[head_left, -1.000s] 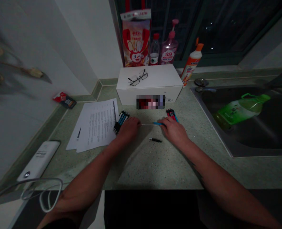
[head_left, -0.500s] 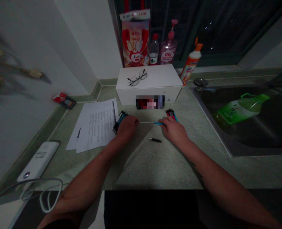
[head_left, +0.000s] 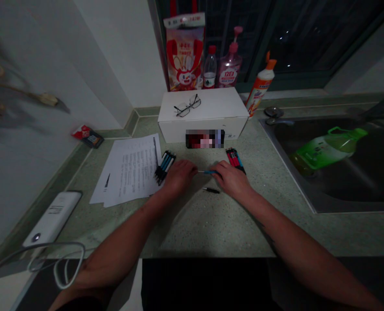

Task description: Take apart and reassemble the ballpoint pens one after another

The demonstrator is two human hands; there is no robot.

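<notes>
My left hand (head_left: 183, 173) pinches the end of a thin, pale pen refill (head_left: 201, 172) over the counter. My right hand (head_left: 232, 178) has its fingers closed on a blue pen barrel (head_left: 210, 172), in line with the refill, whose far end is hidden at the barrel. Below them lies a black pen part (head_left: 211, 190) with a silver tip. Several dark blue, black and white pens (head_left: 165, 167) lie side by side just left of my left hand. Behind my right hand is a row of red, blue and black pens (head_left: 235, 160), partly covered by it.
Printed sheets (head_left: 130, 172) lie on the left, beside a white power bank (head_left: 53, 218) with a cable. A white box (head_left: 205, 106) carrying eyeglasses (head_left: 187, 106) stands at the back, a blurred-out dark item (head_left: 205, 139) before it. The sink (head_left: 312, 206) is on the right.
My hands have come closer together and slightly nearer to me. Less of the refill shows between my left fingers and the blue barrel. More of both pen rows is uncovered.
</notes>
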